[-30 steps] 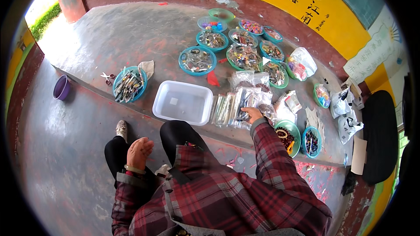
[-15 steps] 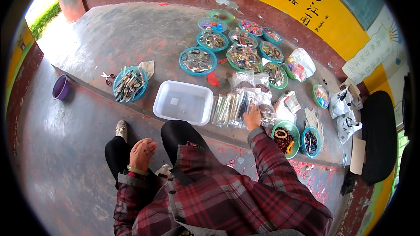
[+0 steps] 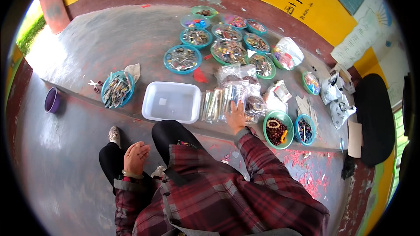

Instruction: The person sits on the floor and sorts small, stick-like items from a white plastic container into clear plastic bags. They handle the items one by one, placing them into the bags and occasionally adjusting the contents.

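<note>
The right hand (image 3: 236, 119) rested, fingers spread, on clear packets (image 3: 215, 106); the left hand (image 3: 136, 158), well apart, lay loosely uncurled behind a white tub (image 3: 179, 100).

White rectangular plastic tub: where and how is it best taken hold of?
Probably at the left short side of the tub's rim, the left hand coming from the left: the tub sits upright with that rim exposed, while transparent packets crowd its right side.

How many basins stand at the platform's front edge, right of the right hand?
2: a green basin holding beads, just right of the right hand, and a smaller blue basin beside it, farther right. None appears hidden.
</note>
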Motion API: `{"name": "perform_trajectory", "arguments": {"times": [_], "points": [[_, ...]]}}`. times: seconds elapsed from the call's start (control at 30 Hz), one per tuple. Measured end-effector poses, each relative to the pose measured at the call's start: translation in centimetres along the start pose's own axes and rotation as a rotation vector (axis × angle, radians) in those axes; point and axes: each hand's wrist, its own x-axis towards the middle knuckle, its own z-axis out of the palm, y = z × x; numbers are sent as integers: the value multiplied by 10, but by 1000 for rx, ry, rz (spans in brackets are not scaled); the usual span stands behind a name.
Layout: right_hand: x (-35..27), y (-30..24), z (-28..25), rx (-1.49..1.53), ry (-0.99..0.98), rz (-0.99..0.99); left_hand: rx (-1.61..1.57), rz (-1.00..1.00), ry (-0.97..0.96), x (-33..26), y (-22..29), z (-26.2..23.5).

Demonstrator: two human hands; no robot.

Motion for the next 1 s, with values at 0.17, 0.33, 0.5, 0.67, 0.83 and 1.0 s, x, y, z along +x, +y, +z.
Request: {"name": "perform_trajectory", "arguments": {"times": [0.17, 0.33, 0.5, 0.67, 0.83, 1.0], "points": [[-42, -15, -11, 110, -142, -47, 42, 10, -44, 9, -6, -5], [-77, 22, 16, 270, -176, -63, -22, 41, -14, 10, -2, 3], [-71, 95, 26, 157, 24, 19, -167, 128, 96, 25, -1, -17], [-35, 166, -15, 138, 227, 130, -178, 423, 177, 17, 46, -51], [10, 236, -33, -56, 193, 384, 411, 718, 427, 7, 83, -84], [55, 256, -26, -46, 51, 423, 953, 775, 405, 24, 52, -142]]}}
